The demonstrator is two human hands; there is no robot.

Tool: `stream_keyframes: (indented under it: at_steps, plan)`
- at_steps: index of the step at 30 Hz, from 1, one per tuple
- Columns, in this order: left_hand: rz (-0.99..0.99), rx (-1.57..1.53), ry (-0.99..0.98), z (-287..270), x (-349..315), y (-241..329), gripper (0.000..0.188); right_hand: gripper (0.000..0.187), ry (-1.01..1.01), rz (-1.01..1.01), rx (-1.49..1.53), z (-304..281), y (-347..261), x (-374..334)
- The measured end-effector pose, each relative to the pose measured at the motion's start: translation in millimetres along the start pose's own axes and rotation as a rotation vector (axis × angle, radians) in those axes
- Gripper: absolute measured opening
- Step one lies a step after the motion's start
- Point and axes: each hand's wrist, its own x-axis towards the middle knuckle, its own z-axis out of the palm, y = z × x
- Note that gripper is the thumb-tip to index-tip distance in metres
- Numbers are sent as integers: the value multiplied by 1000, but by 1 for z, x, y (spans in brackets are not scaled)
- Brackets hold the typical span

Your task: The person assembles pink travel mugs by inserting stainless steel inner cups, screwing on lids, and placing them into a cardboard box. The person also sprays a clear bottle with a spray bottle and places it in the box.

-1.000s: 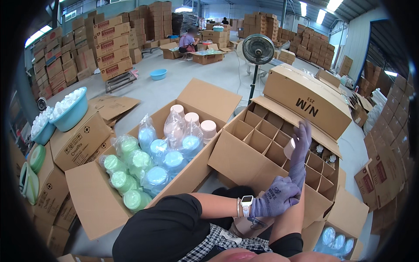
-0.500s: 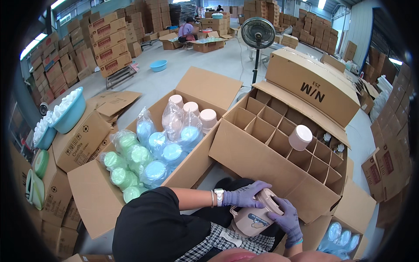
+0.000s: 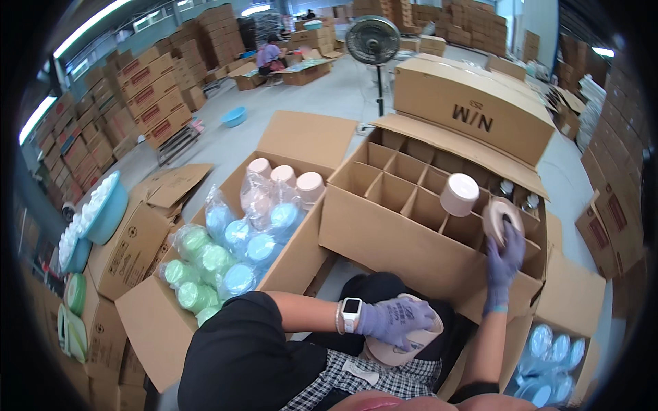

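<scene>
On my lap sits a pink mug (image 3: 391, 355). My left hand (image 3: 401, 323), in a purple glove, is closed over its upper part and hides much of it. Out to the right, my right hand (image 3: 506, 259), also gloved, grips a round pink lid (image 3: 495, 220) with a dark middle, over the right side of the divided carton (image 3: 384, 233). A pink cup (image 3: 460, 194) rests bottom up on the carton's dividers beside that lid.
Left of the divided carton, an open box (image 3: 291, 264) holds bagged green cups (image 3: 212, 260), blue cups (image 3: 260, 246) and pink cups (image 3: 310, 186). Bagged blue items (image 3: 548, 356) lie in a box at lower right. A fan (image 3: 373, 41) stands ahead; a co-worker (image 3: 269, 56) sits farther off.
My right hand has left the mug on my lap and moved up and right to the divided carton with the lid. My left hand stays on the mug. The view has shifted.
</scene>
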Motion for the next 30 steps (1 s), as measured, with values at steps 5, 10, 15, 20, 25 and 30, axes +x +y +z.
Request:
stream_keyframes:
  at_steps: [5, 10, 15, 20, 25, 30]
  plan:
    - [-240, -157, 360, -20, -72, -30, 73, 61, -83, -120, -44, 21, 6, 7]
    - [-440, -1365, 889, -27, -141, -66, 64, 89, -313, 267, 1002, -57, -73, -61]
    - [-132, -1724, 996, 3, -144, -96, 65, 143, -478, 275, 1094, -43, -155, -102]
    - [-151, -1561, 884, 9, -126, -69, 73, 130, -304, 70, 811, -41, -189, -104]
    - [-154, -1677, 867, 17, -109, -65, 75, 107, -127, -65, 606, -50, -191, -101]
    - [-262, -1235, 728, 38, -90, -79, 63, 100, -121, 10, 606, -67, -177, -106]
